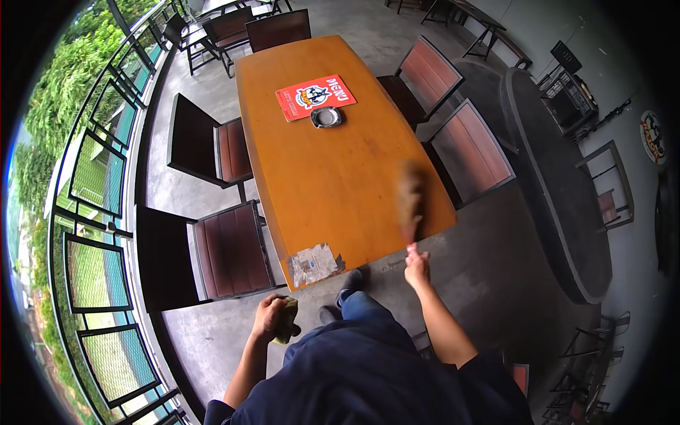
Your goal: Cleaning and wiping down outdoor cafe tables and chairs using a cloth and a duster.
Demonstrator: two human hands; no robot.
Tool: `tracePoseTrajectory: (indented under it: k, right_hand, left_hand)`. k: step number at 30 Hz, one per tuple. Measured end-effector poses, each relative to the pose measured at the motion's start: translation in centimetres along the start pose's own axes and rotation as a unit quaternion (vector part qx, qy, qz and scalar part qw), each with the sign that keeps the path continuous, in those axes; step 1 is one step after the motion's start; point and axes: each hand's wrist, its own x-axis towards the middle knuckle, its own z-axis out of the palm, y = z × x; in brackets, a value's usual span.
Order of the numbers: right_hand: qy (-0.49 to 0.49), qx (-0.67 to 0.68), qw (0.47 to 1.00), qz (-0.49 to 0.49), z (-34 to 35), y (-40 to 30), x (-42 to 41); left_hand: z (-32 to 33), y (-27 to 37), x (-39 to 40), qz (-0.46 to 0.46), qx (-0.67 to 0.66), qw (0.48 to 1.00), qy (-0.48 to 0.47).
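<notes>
My right hand (417, 268) grips the red handle of a feather duster (412, 196). Its brown head is blurred and lies over the near right part of the orange-brown table (329, 180). Held low beside the table's near left corner, my left hand (270, 317) is closed around a bunched greenish cloth (287, 320). A red menu (317, 97) lies flat towards the far end of the tabletop. Against its near edge sits a dark ashtray (326, 117). The near left corner bears a torn, pale paper patch (313, 264).
Dark chairs with reddish-brown slats line both sides, including a near left chair (234, 252) and a right chair (475, 149). A metal railing with mesh panels (98, 273) runs along the left. To the right rises a low curved platform (558, 212).
</notes>
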Motion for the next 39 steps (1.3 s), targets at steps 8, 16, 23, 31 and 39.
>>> tracePoseTrajectory:
  k: [8, 16, 23, 31, 39]
  right_hand:
    - [-0.087, -0.057, 0.954, -0.28, -2.6, -7.1, 5.9]
    - [-0.082, 0.004, 0.976, -0.2, -2.5, -2.6, 18.0]
    - [-0.034, -0.076, 0.982, -0.168, -8.0, -0.9, 23.8]
    - [-0.11, -0.106, 0.956, -0.251, -7.1, -2.2, 20.1]
    - [0.023, -0.026, 0.992, -0.121, -5.0, -0.8, 21.2]
  left_hand:
    - [1.6, 3.3, 4.3, 0.045, -0.141, 0.989, 0.018]
    - [3.0, 12.5, 15.6, 0.043, -0.141, 0.981, 0.13]
    - [7.4, 21.3, 33.0, 0.087, -0.03, 0.982, 0.168]
    - [12.1, 26.3, 47.6, 0.099, 0.09, 0.967, 0.219]
    - [11.4, 27.2, 52.1, 0.108, 0.159, 0.952, 0.239]
